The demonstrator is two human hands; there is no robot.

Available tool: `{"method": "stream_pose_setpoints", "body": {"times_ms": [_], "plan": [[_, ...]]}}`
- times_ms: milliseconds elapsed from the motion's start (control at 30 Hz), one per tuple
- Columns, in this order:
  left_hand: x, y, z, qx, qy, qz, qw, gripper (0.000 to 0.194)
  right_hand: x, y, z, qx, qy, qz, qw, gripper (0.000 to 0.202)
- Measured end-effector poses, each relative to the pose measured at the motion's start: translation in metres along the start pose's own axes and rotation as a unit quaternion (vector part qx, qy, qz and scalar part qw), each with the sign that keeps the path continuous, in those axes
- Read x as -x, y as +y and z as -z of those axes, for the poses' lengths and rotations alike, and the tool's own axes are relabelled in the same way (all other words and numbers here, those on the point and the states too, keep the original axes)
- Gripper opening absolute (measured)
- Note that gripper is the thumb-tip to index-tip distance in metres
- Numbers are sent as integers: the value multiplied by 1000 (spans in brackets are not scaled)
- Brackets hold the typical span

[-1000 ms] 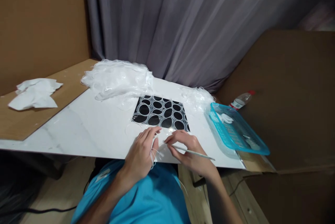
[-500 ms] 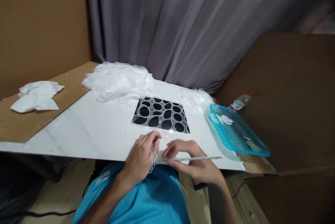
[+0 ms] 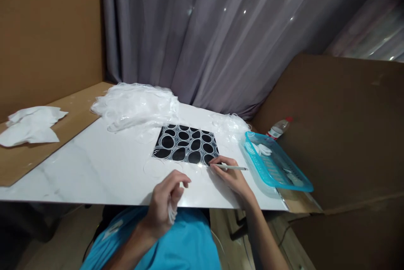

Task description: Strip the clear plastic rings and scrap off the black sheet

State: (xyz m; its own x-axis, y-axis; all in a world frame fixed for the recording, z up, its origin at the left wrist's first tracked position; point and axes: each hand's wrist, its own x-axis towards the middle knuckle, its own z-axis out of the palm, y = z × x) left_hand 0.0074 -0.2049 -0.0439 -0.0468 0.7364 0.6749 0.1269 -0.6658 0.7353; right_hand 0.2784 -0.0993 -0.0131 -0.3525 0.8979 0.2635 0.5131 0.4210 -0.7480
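Note:
My left hand [image 3: 166, 202] is curled above the table's front edge, with white thin loops [image 3: 171, 213] gathered in its palm under the bent fingers. In my right hand [image 3: 229, 173] a slim pale stick-like tool [image 3: 235, 168] is pinched, its near end at the lower right corner of a black sheet [image 3: 181, 155] patterned with rounded shapes. Faint clear rings [image 3: 154, 168] lie on the white table [image 3: 104, 165] just before the sheet. A large heap of white, translucent loops [image 3: 135, 106] sits behind the sheet to the left, and a smaller heap [image 3: 232, 123] behind it to the right.
At the right stands a blue basket [image 3: 268, 177] with white items inside, a bottle [image 3: 279, 128] with a red cap behind it. White tissue [image 3: 31, 125] lies on cardboard at the left. Cardboard walls [image 3: 47, 30] flank the table, and a grey curtain [image 3: 176, 30] hangs behind.
My right hand has moved forward with the tool, up to the sheet's corner. My left hand has shifted slightly down and left, its fingers turned. The whole view has shifted a little.

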Motion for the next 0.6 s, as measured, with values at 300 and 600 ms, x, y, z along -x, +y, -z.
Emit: {"method": "stream_pose_setpoints", "body": {"times_ms": [300,600], "plan": [[-12,0,-43,-307,-287,-57,906,44,5,11,-8,-30,17,-18,999,19],[-1,-18,-56,-418,-301,-45,856,59,4,16,-9,-37,22,-26,999,18]]}}
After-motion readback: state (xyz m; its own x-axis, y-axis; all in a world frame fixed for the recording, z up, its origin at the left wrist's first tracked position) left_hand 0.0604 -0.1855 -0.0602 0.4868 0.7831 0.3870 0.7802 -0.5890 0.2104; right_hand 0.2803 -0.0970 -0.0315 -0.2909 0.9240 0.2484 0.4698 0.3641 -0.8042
